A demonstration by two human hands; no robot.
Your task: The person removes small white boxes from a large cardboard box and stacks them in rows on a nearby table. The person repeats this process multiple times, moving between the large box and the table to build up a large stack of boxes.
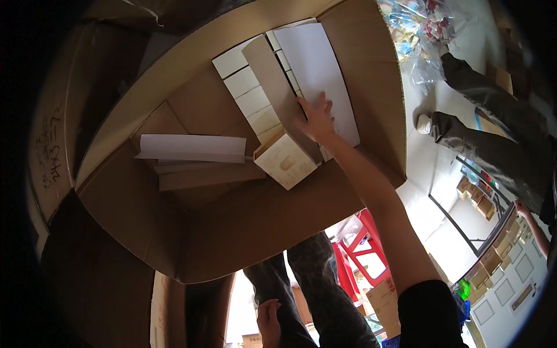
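Note:
A large open cardboard box lies before me. Inside it, small white boxes stand in rows, with a grey-brown cardboard strip over part of them. Beside the strip, a white sheet covers the right side of the rows. My right hand reaches into the box, fingers apart, touching the area where strip and sheet meet. A single cream-coloured small box with an oval mark sits tilted at the near end of the rows. My left hand hangs low near my leg, loosely open, with nothing visible in it.
Another white sheet and a folded cardboard piece lie in the box's left part. A red plastic stool stands below right. Clear plastic bags and another person's legs are at the right.

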